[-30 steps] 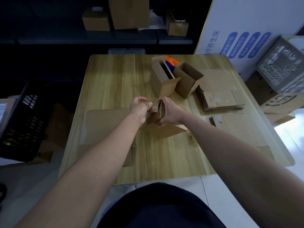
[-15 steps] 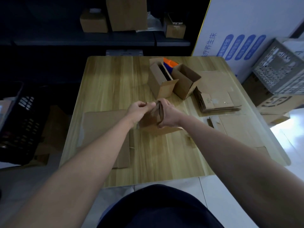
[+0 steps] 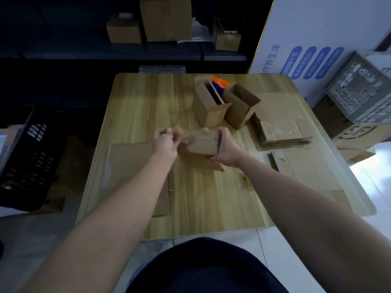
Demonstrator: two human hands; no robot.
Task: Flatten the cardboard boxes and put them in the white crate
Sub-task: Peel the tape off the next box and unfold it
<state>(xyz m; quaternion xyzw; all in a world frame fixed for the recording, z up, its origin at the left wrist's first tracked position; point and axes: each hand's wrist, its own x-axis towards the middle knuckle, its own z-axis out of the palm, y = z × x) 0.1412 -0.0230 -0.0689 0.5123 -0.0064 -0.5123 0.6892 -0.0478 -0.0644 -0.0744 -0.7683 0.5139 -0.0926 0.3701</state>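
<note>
A small brown cardboard box is held just above the wooden table, near its middle. My right hand grips the box's right end. My left hand pinches a strip of clear tape stretching off the box's top left; the strip is blurred. Two open-topped cardboard boxes stand behind. Beside them lies a stack of flattened boxes. The white crate sits tilted on a carton off the table's right edge.
Flat cardboard sheets lie at the table's left and right fronts. An orange and blue object shows behind the standing boxes. A black crate is at the left on the floor. Boxes fill the dark shelf behind.
My left hand has pulled away to the left, drawing a strip of tape off the box. The box has turned from on-end to lying broadside between my hands.
</note>
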